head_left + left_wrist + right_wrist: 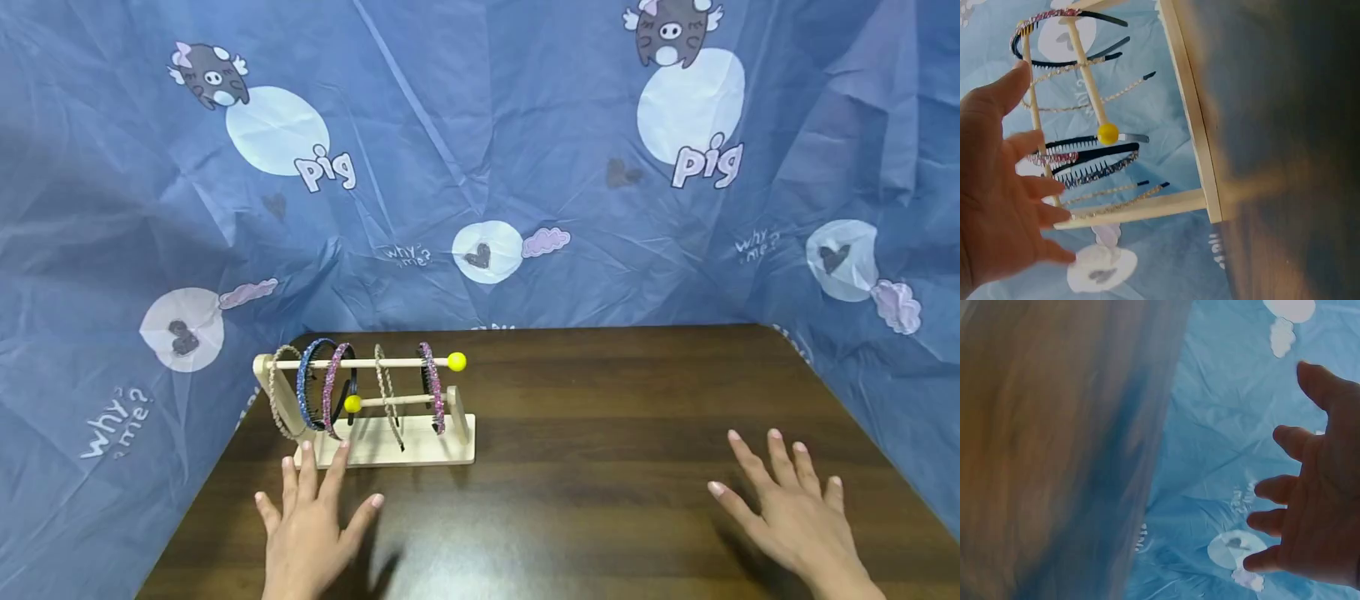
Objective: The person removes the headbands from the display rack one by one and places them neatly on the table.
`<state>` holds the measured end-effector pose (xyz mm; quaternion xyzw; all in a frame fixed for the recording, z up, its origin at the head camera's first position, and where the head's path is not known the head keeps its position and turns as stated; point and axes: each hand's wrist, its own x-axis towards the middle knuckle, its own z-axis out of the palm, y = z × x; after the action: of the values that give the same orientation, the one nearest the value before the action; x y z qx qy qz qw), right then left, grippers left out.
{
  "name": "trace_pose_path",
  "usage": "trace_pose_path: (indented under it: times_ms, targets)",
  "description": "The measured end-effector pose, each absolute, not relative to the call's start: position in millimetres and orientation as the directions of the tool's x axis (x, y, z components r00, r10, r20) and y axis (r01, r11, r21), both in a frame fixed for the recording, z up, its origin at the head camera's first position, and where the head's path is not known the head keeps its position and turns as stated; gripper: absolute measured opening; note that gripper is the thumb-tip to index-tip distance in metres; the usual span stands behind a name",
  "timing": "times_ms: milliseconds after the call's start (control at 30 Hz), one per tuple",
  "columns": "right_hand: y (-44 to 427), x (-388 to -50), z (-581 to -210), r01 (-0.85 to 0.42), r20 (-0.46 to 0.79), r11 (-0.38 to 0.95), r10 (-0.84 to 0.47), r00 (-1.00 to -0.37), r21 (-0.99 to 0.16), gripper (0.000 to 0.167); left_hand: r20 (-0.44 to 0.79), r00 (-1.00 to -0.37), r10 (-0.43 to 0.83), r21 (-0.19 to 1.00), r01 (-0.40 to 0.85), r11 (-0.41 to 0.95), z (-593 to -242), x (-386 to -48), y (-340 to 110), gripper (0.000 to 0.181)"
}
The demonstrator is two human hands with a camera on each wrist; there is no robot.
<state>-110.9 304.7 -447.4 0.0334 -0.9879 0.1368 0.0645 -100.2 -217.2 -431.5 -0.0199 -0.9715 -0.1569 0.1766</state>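
1. Both hands have nothing in them and their fingers spread well apart. The left hand (307,525) reaches forward, back upward, fingertips near the front edge of the rack; whether any finger touches it, I cannot tell. The right hand (802,517) is well apart from the rack, fingers angled forward and inward, thumb toward the middle. Shadows beside both suggest they are raised.
2. The blue printed cloth (420,125) hangs behind and at the sides, beyond easy interference, I judge.
3. The brown worktop (600,467) carries the rack. It looks smooth, so a push from the left hand could make the base slide.
4. The wooden rack (442,450) stands upright, left of centre. A knock high on its posts might tip it, since the base looks narrow.
5. Five headbands hang on its upper rod: a braided one (273,392) leftmost, then blue (302,387), pink (328,396), another braided (386,392) and another pink (433,387). The left three sit close together; pulling one could drag its neighbour.
6. Yellow balls (457,362) cap the rod ends; a headband yanked sideways might snag there.
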Motion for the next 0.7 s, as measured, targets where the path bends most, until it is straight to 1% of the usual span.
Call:
trace_pose_path:
  times_ms: [67,167,233,300,367,467,600,700]
  targets:
    - [303,-109,-445,-0.089,0.153,0.954,-0.045,-0.987,-0.288,0.08,0.409,-0.912,-0.019,0.321,0.124,0.939,-431,-98,-218,0.073]
    - [298,-104,-442,-0.111,0.223,0.932,-0.033,-0.974,-0.345,0.085,0.524,-0.851,-0.037,0.345,0.173,0.922,-431,-95,-220,0.07]
    - [293,-100,-441,-0.137,0.279,0.913,-0.026,-0.96,-0.385,0.085,0.589,-0.806,-0.052,0.353,0.2,0.914,-432,-95,-222,0.067]
    - [289,-98,-440,-0.161,0.322,0.896,-0.022,-0.947,-0.414,0.084,0.628,-0.775,-0.068,0.365,0.216,0.906,-432,-94,-225,0.066]
    - [286,-97,-440,-0.177,0.343,0.881,-0.017,-0.939,-0.438,0.083,0.647,-0.758,-0.088,0.381,0.22,0.898,-433,-95,-227,0.066]
    - [281,-97,-439,-0.163,0.328,0.867,0.001,-0.945,-0.471,0.082,0.652,-0.748,-0.128,0.419,0.214,0.882,-434,-96,-229,0.067]
    - [274,-95,-441,-0.158,0.301,0.839,0.007,-0.953,-0.52,0.081,0.644,-0.741,-0.189,0.474,0.193,0.859,-435,-96,-230,0.069]
    - [268,-93,-441,-0.182,0.315,0.807,0.005,-0.949,-0.562,0.079,0.623,-0.745,-0.237,0.516,0.165,0.84,-437,-98,-232,0.069]
